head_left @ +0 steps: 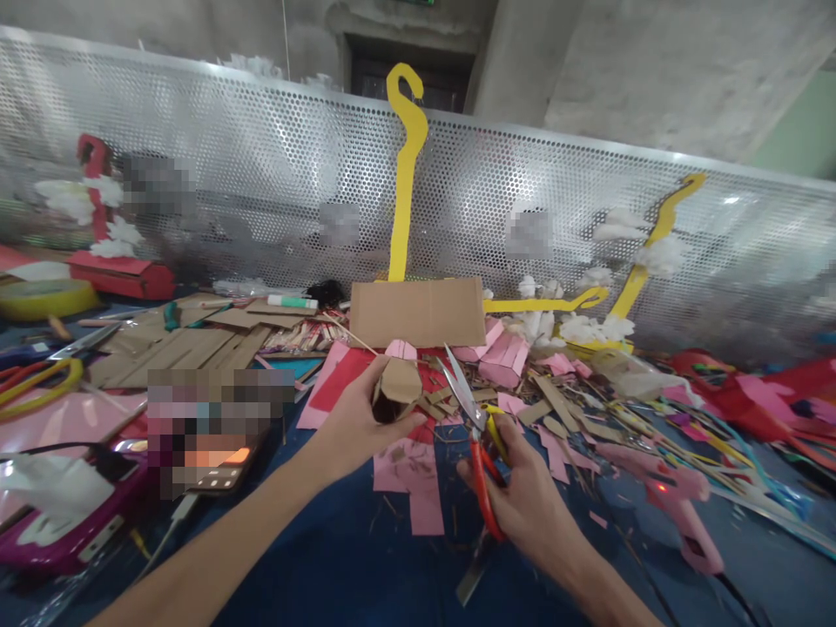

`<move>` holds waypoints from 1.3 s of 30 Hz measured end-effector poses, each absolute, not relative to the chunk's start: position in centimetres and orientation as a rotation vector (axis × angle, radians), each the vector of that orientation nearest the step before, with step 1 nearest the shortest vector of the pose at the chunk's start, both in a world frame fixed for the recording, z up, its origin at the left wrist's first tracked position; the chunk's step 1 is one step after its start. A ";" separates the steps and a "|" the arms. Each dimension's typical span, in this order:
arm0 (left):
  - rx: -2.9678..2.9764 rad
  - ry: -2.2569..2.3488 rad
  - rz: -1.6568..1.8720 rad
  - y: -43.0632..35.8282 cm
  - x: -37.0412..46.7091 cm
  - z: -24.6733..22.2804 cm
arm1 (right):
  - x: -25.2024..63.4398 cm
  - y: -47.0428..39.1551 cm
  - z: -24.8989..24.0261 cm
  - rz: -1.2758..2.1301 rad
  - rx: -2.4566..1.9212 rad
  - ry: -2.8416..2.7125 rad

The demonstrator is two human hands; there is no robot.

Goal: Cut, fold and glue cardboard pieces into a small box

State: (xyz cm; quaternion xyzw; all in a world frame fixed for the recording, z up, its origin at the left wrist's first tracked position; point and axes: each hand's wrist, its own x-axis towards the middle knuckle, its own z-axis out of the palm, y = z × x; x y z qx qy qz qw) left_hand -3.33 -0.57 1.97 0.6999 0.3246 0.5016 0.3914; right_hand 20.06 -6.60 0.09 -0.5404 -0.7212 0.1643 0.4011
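My left hand is closed round a small brown cardboard tube whose angular end faces up. Its lower part is hidden by my fingers. In my right hand are scissors with red and yellow handles, their blades pointing up and away, slightly apart. The scissors are just right of the tube, not touching it. Behind both hands stands a brown cardboard box with a yellow hooked strip rising above it. Pink paper lies between my hands on the blue tabletop.
A pink glue gun with a lit red light lies at right. Cardboard strips and a purple power strip are at left, with a phone beside them. Cardboard scraps litter the table. A perforated metal panel stands behind.
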 end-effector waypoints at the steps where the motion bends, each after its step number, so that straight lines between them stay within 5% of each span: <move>1: 1.774 0.819 1.267 -0.6 -3.3 2.0 | 20.0 -6.6 0.1 0.425 -1.371 -1.818; 29: 1.701 0.767 1.152 0.1 -3.6 2.2 | 20.4 -6.6 0.8 0.644 -1.346 -1.756; 39: 1.698 0.636 0.641 0.6 -6.6 3.2 | 20.3 -7.5 2.2 0.518 -1.324 -2.070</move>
